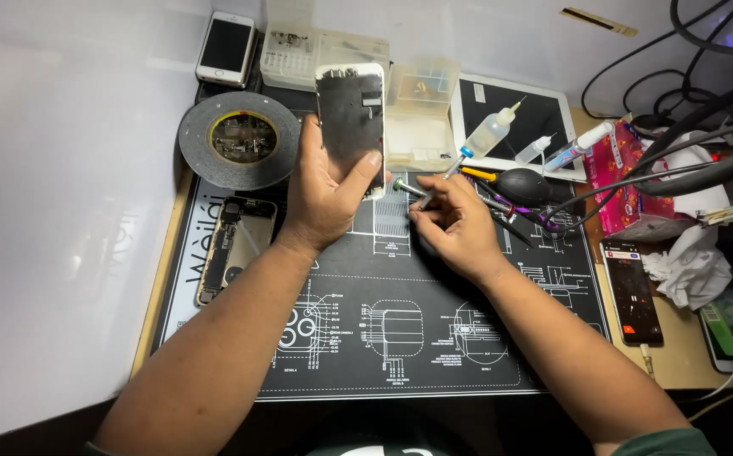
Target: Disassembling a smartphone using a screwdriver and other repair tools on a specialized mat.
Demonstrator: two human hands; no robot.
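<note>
Gripping a detached phone screen panel (351, 118) upright, the left hand (324, 196) is raised over the black work mat (434, 338). A thin screwdriver (434, 187) is pinched by the right hand (455, 224), just beside the panel's lower edge. An opened phone body (233, 247) lies left of the left wrist, a tape roll (239, 139) beyond it. Glue bottles (489, 135) and a black blower bulb (525, 184) crowd the space past the right hand.

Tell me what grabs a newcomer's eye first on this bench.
The left hand holds a phone screen panel upright at centre, its bare back showing. Beside it the right hand pinches a screwdriver. A tape roll lies upper left, above an opened phone on the black mat.
</note>
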